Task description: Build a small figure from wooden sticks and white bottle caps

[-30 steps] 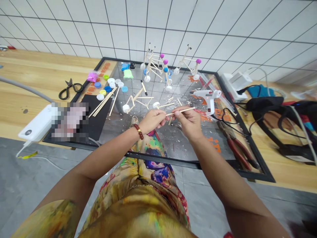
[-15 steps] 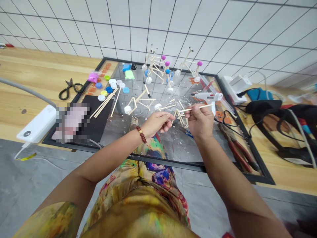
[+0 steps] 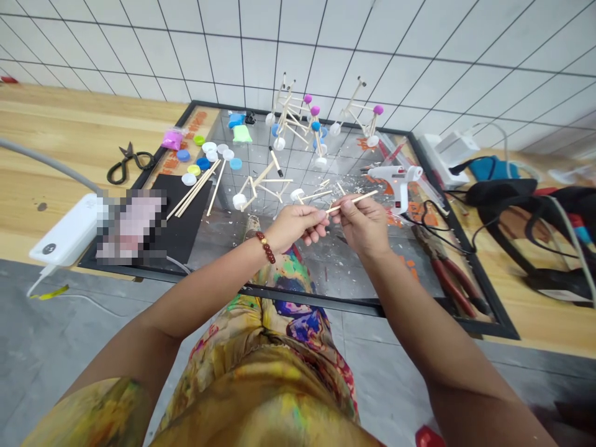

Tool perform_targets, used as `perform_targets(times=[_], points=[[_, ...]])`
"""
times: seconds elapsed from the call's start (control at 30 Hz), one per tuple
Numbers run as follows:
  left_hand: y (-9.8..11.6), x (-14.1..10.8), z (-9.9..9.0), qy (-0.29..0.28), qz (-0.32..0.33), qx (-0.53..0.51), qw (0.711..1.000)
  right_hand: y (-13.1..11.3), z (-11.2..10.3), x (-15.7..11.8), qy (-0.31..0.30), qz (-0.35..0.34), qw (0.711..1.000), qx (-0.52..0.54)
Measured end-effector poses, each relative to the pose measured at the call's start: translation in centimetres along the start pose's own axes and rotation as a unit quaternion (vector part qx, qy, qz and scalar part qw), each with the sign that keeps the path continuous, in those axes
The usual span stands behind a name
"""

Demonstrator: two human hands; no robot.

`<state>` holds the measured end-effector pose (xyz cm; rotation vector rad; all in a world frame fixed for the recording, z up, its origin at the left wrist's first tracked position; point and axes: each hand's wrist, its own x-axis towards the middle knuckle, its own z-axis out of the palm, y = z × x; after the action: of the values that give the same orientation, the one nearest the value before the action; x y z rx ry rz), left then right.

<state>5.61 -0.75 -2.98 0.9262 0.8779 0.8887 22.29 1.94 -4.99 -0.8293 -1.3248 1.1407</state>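
Observation:
A thin wooden stick [image 3: 364,197] slants between my two hands over the dark glass panel. My right hand [image 3: 363,225] pinches it near its middle, and its right end sticks out past the fingers. The stick's left end meets the thumb and forefinger of my left hand [image 3: 298,226], which are closed on it; the other left fingers are curled. Just beyond my left hand lie a white bottle cap [image 3: 297,195] joined to sticks and a small stick frame [image 3: 261,181] with a white cap and black-tipped pieces. Small stick pieces and white scraps lie beyond my right hand.
A white glue gun [image 3: 395,180] and red-handled pliers [image 3: 454,279] lie to the right. Stick models with pink balls [image 3: 315,110] stand at the back. On the left are loose sticks [image 3: 193,192], coloured caps [image 3: 203,163], scissors [image 3: 128,162] and a power bank [image 3: 69,226].
My right hand has moved left with the stick, bringing its left end to my left fingertips. My left hand has shifted slightly, and the camera view has tilted a little.

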Motion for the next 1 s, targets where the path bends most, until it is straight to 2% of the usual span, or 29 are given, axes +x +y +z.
perform_targets(times=[0.13,0.2,0.3,0.5,0.6,0.67,0.73,0.8,0.83,0.9,1.0], points=[[0.32,0.05,-0.32,-0.048,-0.027,-0.086,0.995,0.07,-0.10,0.33,0.007,0.044,0.998,0.038],[0.41,0.02,-0.41,-0.068,-0.036,-0.093,0.993,0.01,-0.25,0.46,0.013,0.051,0.998,0.042],[0.38,-0.09,-0.39,-0.085,-0.043,-0.059,0.994,-0.17,-0.40,0.41,0.001,0.028,0.999,0.029],[0.06,-0.22,-0.12,-0.070,-0.049,0.032,0.996,-0.14,-0.21,-0.08,-0.016,-0.007,1.000,-0.010],[-0.10,-0.27,-0.06,-0.052,-0.018,0.126,0.990,0.05,-0.24,-0.22,-0.020,-0.009,1.000,-0.013],[-0.20,-0.36,-0.06,-0.026,0.052,0.245,0.968,0.11,-0.32,-0.31,-0.020,-0.009,1.000,-0.021],[-0.31,-0.45,-0.09,0.008,0.127,0.364,0.922,0.07,-0.36,-0.41,-0.025,-0.009,0.999,-0.036],[-0.42,-0.50,-0.11,0.040,0.168,0.429,0.886,-0.07,-0.31,-0.48,-0.036,-0.010,0.998,-0.051],[-0.46,-0.50,-0.11,0.052,0.172,0.432,0.884,-0.17,-0.26,-0.48,-0.039,-0.011,0.998,-0.052],[-0.49,-0.53,-0.03,0.053,0.162,0.379,0.910,-0.41,-0.16,-0.39,-0.037,-0.010,0.999,-0.037],[-0.44,-0.64,0.24,-0.002,0.121,0.220,0.968,-0.77,-0.15,-0.16,-0.032,0.003,0.999,0.006]])
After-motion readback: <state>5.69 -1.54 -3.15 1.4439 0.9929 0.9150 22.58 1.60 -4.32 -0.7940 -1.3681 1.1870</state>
